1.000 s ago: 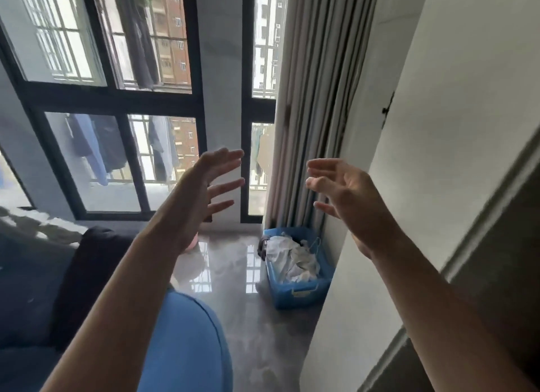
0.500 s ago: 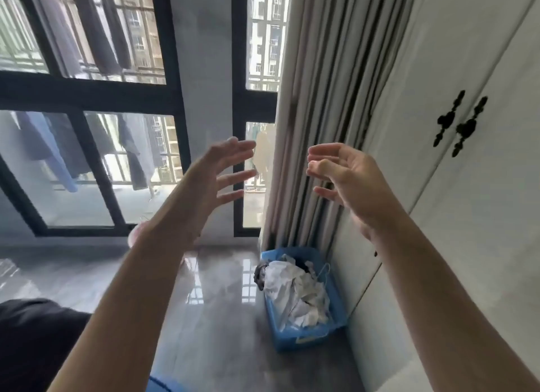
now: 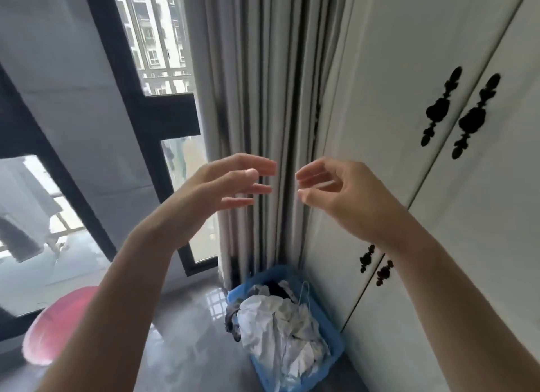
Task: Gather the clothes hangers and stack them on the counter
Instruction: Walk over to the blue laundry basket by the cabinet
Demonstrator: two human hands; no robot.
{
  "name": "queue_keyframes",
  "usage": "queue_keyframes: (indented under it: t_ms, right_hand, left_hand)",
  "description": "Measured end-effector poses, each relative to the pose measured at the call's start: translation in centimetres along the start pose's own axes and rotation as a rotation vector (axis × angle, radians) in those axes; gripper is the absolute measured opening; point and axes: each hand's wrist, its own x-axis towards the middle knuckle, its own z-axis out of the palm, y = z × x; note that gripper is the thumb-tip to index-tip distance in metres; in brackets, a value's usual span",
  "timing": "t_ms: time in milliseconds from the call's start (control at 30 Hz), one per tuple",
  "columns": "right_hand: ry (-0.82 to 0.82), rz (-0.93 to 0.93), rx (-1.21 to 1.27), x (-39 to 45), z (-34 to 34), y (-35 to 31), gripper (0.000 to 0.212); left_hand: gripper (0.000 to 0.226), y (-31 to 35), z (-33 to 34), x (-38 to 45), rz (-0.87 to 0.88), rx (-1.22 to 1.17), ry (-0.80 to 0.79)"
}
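Note:
My left hand (image 3: 216, 192) and my right hand (image 3: 347, 195) are raised side by side in front of the grey curtain (image 3: 263, 114), fingers spread, palms facing each other, holding nothing. Below them on the floor stands a blue basket (image 3: 336, 350) filled with crumpled white and dark clothes (image 3: 280, 324). A thin white wire hanger (image 3: 304, 293) pokes up from the clothes near the basket's far right side. No counter is in view.
A white wardrobe (image 3: 438, 187) with black ornate handles (image 3: 455, 111) fills the right side. A black-framed window (image 3: 163, 114) is at left. A pink cushion-like object (image 3: 55, 330) lies on the glossy grey floor (image 3: 187, 347) at lower left.
The view has swung right and closer to the curtain and wardrobe. Both hands have come nearer together; the sofa has dropped out of view and the basket sits nearer.

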Motion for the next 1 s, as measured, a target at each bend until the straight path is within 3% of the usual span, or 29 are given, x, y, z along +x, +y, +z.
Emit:
queue_keyframes:
  t_ms: [333,567,867,1000]
  right_hand:
    - [0.272,0.224,0.021,8.3,-0.4,6.0,0.017]
    - [0.551,0.463,-0.049,11.6,2.4,8.6,0.023]
    - [0.99,0.875,-0.102,12.2,12.9,18.6,0.041]
    - [1.11,0.967,-0.117,10.8,18.0,26.4,0.046]
  left_hand:
    - [0.053,-5.3,-1.3,17.1,0.086,-0.082,-0.333]
    - [0.038,-9.7,-0.2,25.9,0.17,-0.154,-0.62]
    - [0.041,-24.2,3.4,30.3,0.2,-0.176,-1.005]
    - [0.045,-33.1,7.0,29.6,0.219,-0.131,-1.042]
